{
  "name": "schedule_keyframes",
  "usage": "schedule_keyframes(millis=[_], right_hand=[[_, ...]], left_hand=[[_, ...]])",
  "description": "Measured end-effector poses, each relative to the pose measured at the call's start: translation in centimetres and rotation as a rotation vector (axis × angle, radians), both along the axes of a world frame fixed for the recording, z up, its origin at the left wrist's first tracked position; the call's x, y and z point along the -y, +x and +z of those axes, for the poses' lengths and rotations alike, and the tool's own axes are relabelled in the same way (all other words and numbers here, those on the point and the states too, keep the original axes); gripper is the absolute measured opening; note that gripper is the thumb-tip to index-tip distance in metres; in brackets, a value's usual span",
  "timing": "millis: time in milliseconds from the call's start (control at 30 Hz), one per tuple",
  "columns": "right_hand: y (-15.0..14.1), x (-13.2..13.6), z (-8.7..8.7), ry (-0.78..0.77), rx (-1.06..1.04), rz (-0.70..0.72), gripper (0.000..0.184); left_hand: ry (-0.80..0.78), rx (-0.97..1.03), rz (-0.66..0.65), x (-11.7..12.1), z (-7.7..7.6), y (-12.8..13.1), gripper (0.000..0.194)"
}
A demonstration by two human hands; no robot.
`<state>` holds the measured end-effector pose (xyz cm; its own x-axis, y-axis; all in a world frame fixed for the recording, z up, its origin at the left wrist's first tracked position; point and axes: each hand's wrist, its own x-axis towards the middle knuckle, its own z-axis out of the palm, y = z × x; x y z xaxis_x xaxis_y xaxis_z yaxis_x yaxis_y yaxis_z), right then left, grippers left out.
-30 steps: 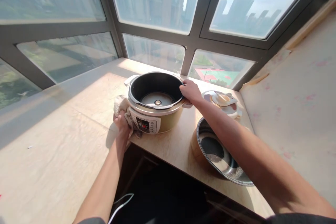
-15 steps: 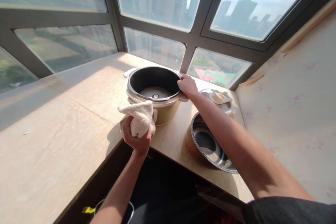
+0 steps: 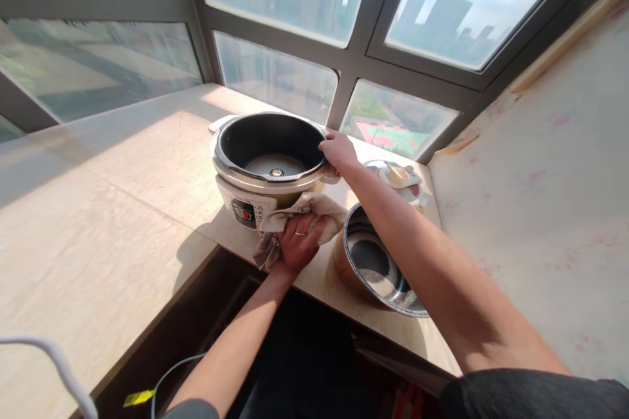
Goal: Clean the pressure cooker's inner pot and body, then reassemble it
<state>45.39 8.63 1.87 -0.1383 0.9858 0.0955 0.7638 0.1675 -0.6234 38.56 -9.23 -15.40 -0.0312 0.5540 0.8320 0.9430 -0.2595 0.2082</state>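
Observation:
An electric pressure cooker [image 3: 230,186] stands lidless on the wooden ledge, its dark inside bare and its control panel facing front left. My left hand [image 3: 299,247], a ring on one finger, presses a stained, off-white cloth [image 3: 328,211] against the cooker's lower front, right of the panel. With fingers hooked over the rim, my right hand [image 3: 339,150] grips the cooker at its right side. The metal inner pot [image 3: 356,275] lies to the right, partly hidden under my right forearm. Behind it is the cooker's lid [image 3: 400,177] with its pale handle.
Windows with dark frames [image 3: 275,23] rise behind the ledge [image 3: 122,209]. A flowered wall [image 3: 540,209] bounds the right side. A pale cord [image 3: 54,353] curves across the lower left, and a yellow tag [image 3: 139,398] hangs on a thin cable below the ledge.
My left hand has brought the cloth from in front of the cooker rightward onto its lower side, uncovering the control panel. My right hand keeps its hold on the rim. The view has shifted slightly.

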Motion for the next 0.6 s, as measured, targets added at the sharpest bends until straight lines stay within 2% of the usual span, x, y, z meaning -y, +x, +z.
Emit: schedule_keyframes(millis=[67,133,367,467,600], right_hand=[[0.0,0.0,-0.1,0.015,0.010,0.002,0.025],[0.0,0.0,-0.2,0.020,0.015,0.006,0.023],[0.0,0.1,-0.1,0.021,-0.005,0.011,0.021],[0.0,0.3,0.0,0.004,-0.018,0.003,0.023],[0.0,0.6,0.2,-0.012,-0.032,-0.005,0.027]], left_hand=[[-0.024,0.010,0.002,-0.1,-1.2,0.2,0.033],[-0.006,-0.008,0.019,-0.2,-1.7,0.4,0.036],[-0.104,-0.017,0.036,0.9,-1.1,0.7,0.044],[-0.221,0.007,0.055,2.0,-1.1,0.8,0.052],[-0.368,0.059,0.128,3.5,-1.1,0.4,0.053]])
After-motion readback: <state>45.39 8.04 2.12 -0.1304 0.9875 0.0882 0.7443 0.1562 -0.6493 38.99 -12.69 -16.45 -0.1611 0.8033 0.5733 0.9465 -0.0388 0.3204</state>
